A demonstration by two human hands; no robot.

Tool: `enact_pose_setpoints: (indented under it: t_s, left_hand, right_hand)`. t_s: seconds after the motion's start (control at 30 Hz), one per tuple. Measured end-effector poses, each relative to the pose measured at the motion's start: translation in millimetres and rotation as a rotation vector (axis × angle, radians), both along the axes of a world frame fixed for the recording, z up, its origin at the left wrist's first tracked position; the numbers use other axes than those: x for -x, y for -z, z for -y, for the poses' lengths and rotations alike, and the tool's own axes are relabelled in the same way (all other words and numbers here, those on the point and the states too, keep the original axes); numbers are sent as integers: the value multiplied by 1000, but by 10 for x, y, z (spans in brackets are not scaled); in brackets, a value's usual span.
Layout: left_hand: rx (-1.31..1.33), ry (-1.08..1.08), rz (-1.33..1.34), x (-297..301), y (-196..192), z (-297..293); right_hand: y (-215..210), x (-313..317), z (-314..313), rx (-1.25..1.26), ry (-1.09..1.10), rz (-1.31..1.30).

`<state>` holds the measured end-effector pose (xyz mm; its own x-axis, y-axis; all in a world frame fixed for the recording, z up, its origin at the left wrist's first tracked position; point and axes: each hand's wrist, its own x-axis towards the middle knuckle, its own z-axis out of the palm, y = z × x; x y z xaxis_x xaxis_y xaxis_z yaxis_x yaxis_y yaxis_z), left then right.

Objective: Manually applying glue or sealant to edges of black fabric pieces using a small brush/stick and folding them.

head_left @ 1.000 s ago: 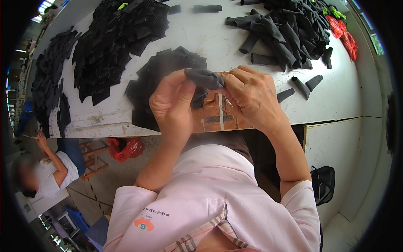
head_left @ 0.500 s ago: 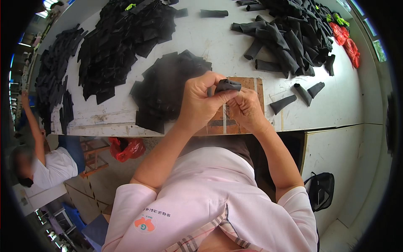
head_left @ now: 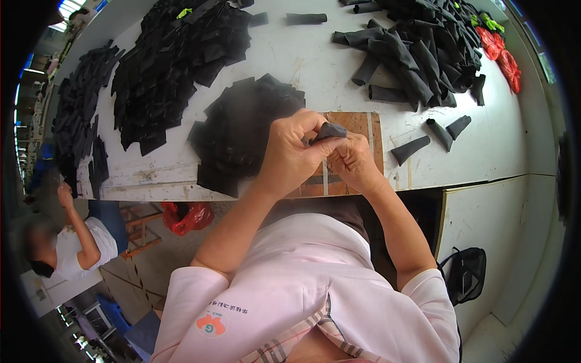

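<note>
Both hands meet over a brown board at the table's front edge. My left hand (head_left: 295, 145) is closed round a dark grey fabric piece (head_left: 332, 130), thumb along its near side. The fabric is bunched and curled like a short tube. My right hand (head_left: 356, 158) pinches at its underside, with curled fingertips partly hidden behind my left thumb. Just left of my hands lies a heap of flat black fabric pieces (head_left: 239, 130). A few rolled dark grey fabric tubes (head_left: 411, 149) lie to the right.
Under my hands, the brown board (head_left: 370, 142) rests on the white table (head_left: 302, 60). A larger black heap (head_left: 163, 78) fills the far left, a pile of fabric tubes (head_left: 417, 60) the far right. Red plastic bags (head_left: 501, 57) lie beyond it. Another person (head_left: 85, 239) works at left.
The fabric piece has turned slightly between my fingers, with its top now more rounded. My hands stay almost in place. The other person's arm at left has come down and bent.
</note>
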<state>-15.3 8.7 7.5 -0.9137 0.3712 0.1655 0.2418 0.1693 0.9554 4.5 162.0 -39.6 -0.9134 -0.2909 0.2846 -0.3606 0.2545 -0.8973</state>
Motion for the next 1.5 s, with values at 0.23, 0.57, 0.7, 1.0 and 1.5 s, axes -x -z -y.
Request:
enact_pose_setpoints:
  t_s: [0.23, 0.57, 0.7, 1.0, 1.5]
  left_hand:
    - [-505, -13, -1, -155, -189, -19]
    - [-893, -170, 163, -106, -66, 106]
    - [-911, -145, 164, -124, -77, 104]
    - [-718, -280, 34, -133, -85, 105]
    - [931, -1024, -211, -600, 1197, 1625]
  right_hand:
    - [-253, -28, 24, -275, 24, -77]
    - [-322, 23, 59, -378, 29, -133]
    - [-300, -5, 61, -325, 65, -91]
    - [-254, -2, 133, -321, 57, -151]
    - [-1061, 549, -169, 174, 585, -9]
